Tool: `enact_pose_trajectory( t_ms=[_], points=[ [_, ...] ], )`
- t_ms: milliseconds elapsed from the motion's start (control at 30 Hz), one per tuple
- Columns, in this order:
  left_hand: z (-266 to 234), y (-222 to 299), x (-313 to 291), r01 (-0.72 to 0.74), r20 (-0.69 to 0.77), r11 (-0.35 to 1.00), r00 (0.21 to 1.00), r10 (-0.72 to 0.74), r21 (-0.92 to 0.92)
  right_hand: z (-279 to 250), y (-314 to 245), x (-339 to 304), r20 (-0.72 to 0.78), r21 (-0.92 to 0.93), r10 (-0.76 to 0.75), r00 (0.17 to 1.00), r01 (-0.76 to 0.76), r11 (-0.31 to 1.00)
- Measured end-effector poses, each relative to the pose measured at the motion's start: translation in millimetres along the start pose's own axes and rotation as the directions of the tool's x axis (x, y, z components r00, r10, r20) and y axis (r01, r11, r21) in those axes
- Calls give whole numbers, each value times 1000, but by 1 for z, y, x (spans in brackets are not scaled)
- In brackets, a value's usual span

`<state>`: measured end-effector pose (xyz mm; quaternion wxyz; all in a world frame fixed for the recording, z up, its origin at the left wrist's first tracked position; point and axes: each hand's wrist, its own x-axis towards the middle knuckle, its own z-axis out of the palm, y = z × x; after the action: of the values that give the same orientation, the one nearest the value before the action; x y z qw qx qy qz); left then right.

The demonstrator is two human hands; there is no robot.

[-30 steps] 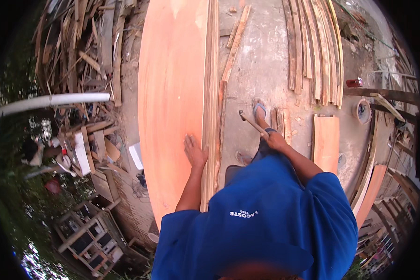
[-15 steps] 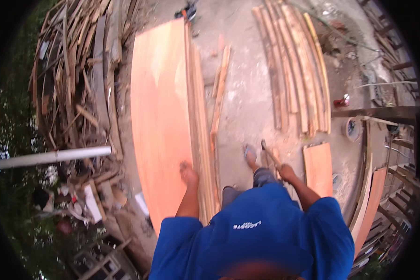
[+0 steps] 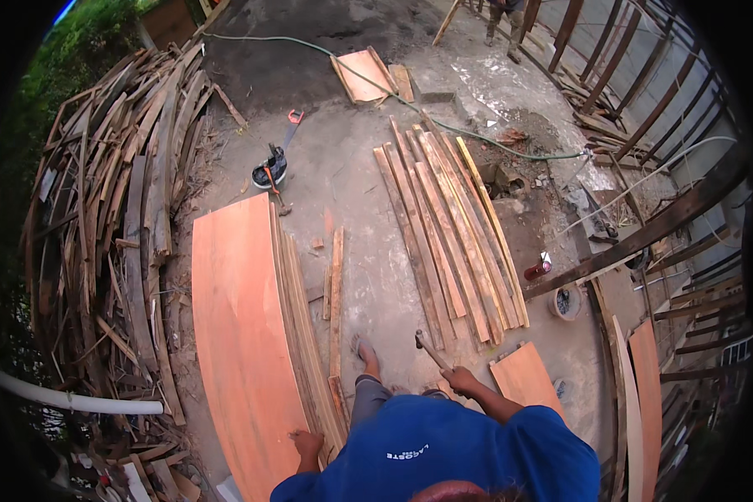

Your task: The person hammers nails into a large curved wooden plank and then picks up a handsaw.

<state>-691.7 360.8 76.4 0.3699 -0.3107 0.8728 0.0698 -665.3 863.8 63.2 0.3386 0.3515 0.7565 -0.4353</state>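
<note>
My right hand [image 3: 460, 381] is closed round the wooden handle of a hammer [image 3: 432, 350], its dark head pointing forward and left above the concrete. My left hand [image 3: 307, 442] rests at the right edge of a long reddish plywood sheet [image 3: 241, 326], fingers drawn together over its face. What those fingers hold, if anything, is too small to make out. Under and beside the sheet's right edge run several long timber pieces [image 3: 297, 322]. A narrow wooden batten [image 3: 336, 305] lies on the ground just right of them.
Several long planks [image 3: 448, 234] lie ahead to the right, with a short plywood piece [image 3: 527, 381] nearer me. A scrap wood heap [image 3: 134, 226] fills the left. Farther off are a tool bucket [image 3: 269, 170], a handsaw [image 3: 293, 125] and a green hose [image 3: 443, 125]. Another person [image 3: 506, 21] stands far back.
My view has tilted up and shows more ground ahead. My left hand has stayed at the plywood's right edge, now lower in view. The hammer is still in my right hand.
</note>
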Motion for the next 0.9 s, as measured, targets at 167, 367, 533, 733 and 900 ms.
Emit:
enact_pose_trajectory(
  t_ms=[167, 367, 533, 733, 900],
  points=[
    [20, -9, 61, -191, 84, 978, 979, 184, 89, -33, -70, 40, 68, 121, 64, 996, -72, 990],
    [-20, -24, 106, -91, 209, 995, 975, 79, 48, -69, -94, 81, 84, 7, 161, 983, -162, 987],
    [-117, 57, 146, -114, 360, 959, 910, 205, -258, -87, -52, 111, -11, -189, 84, 996, -85, 978],
    [-213, 234, 188, -382, -82, 813, 918, 387, -439, -121, -20, 185, -140, -3, 261, 955, -264, 965],
    [-266, 367, 201, -366, -135, 705, 922, 363, -608, -201, -98, 240, -132, -34, 202, 971, -208, 978]
  ],
)
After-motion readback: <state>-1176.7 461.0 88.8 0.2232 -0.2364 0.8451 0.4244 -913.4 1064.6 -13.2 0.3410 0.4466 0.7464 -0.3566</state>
